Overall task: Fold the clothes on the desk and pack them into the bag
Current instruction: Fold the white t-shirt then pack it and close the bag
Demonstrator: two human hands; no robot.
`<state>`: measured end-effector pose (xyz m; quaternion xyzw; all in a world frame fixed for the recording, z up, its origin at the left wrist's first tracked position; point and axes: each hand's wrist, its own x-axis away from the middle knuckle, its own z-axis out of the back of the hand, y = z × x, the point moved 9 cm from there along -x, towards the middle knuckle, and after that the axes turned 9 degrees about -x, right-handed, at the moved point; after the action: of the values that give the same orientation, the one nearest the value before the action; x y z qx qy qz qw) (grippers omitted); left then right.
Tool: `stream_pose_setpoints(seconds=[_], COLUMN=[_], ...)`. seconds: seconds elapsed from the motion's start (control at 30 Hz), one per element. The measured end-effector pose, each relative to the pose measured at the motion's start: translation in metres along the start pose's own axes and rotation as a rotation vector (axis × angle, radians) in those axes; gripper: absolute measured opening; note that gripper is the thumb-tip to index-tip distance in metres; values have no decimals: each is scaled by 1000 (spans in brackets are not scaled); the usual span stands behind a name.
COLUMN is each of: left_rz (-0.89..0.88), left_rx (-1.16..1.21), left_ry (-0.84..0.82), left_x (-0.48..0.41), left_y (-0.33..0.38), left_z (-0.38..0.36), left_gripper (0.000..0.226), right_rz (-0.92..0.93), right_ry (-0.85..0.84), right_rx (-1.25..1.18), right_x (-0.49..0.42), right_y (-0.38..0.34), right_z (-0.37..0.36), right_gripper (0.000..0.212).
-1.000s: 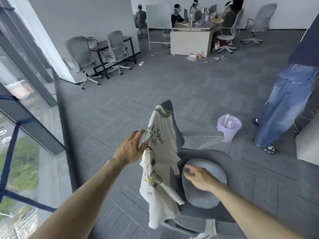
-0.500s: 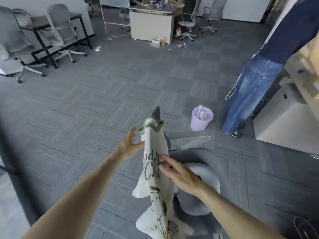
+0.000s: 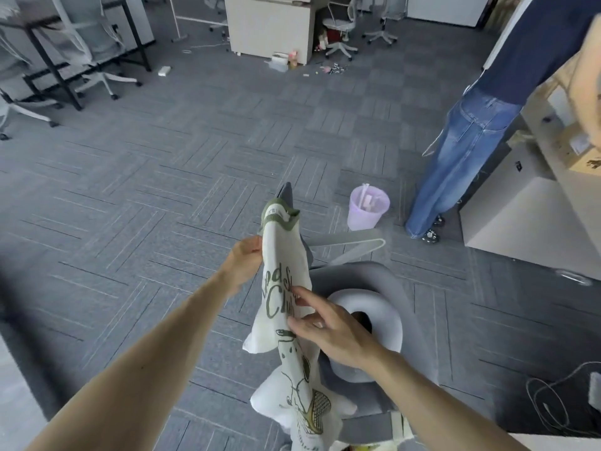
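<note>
A white T-shirt (image 3: pixel 282 265) with a green collar and green print hangs over the back of a grey office chair (image 3: pixel 383 281). My left hand (image 3: pixel 245 260) grips the shirt's left edge just below the collar. My right hand (image 3: pixel 325 327) pinches the cloth lower down, at the green lettering, with its fingers spread over the front. The shirt's lower part hangs down past the chair toward the bottom of the view. No bag or desk top with clothes shows here.
A grey ring cushion (image 3: pixel 377 307) lies on the chair seat. A lilac waste bin (image 3: pixel 367 211) stands on the carpet behind. A person in blue jeans (image 3: pixel 455 164) stands at the right by a beige cabinet (image 3: pixel 520 216). Office chairs and desks stand far back.
My right hand left the ring cushion and took hold of the shirt's front. My left hand closed on the shirt's edge. My view swung right and down.
</note>
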<state>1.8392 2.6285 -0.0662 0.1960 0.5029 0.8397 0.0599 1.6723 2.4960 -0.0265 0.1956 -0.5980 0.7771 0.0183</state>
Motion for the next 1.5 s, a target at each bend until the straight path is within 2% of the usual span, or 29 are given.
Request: stream_pose_setpoints(seconds=[0.07,0.1,0.17,0.2,0.27,0.33,0.4,0.47,0.57,0.67,0.73,0.8,0.93,1.0,1.13,1.27,1.33,1.43,1.5], left_rz=[8,36,79,116,246,276,207,154,-34,-201,-341,-446,-512,-559,-664,-731,-793,-931,-957], left_rx=[108,165,301,391,531,497,233,-47,17,122,102,74,102,115,63,100,131,183,150], left_ry=[-38,-74,-168,-165,-52,17,112,274,367,259,188,111,24,-51,-229,-305,-292,-189,-162], left_x=[11,15,29,35,47,55,64,80,110,156,195,231,289,318,376,414,433,452,455], left_y=[-2,-3,1,4,5,3,5,9,31,74,115,147,187,213,268,316,343,380,400], left_z=[-3,-9,-25,-33,-38,-37,-22,-1,13,-1,-22,-46,-86,-114,-198,-276,-313,-360,-401], left_gripper=[17,24,54,60,60,57,41,34,38,45,49,45,23,21,26,44,51,42,44], right_rz=[16,26,38,41,53,66,83,92,112,184,252,304,293,339,489,554,567,589,606], right_ry=[-13,-22,-19,-12,4,20,26,29,58,115,177,261,332,370,501,660,751,916,1015], right_rx=[26,39,77,98,127,147,173,191,187,195,98,-85,-531,-636,-679,-585,-554,-578,-605], right_x=[11,18,32,40,54,66,77,85,96,111,127,148,200,233,314,413,467,551,604], right_y=[-5,-9,-14,-15,-18,-22,-23,-21,-21,-42,-59,-71,-69,-67,-59,-36,-23,-9,1], right_z=[-6,-10,-15,-17,-19,-19,-21,-25,-28,-24,-16,-3,24,42,92,156,191,239,269], right_gripper=[72,74,79,79,76,69,60,58,60,44,33,30,33,30,18,17,17,22,19])
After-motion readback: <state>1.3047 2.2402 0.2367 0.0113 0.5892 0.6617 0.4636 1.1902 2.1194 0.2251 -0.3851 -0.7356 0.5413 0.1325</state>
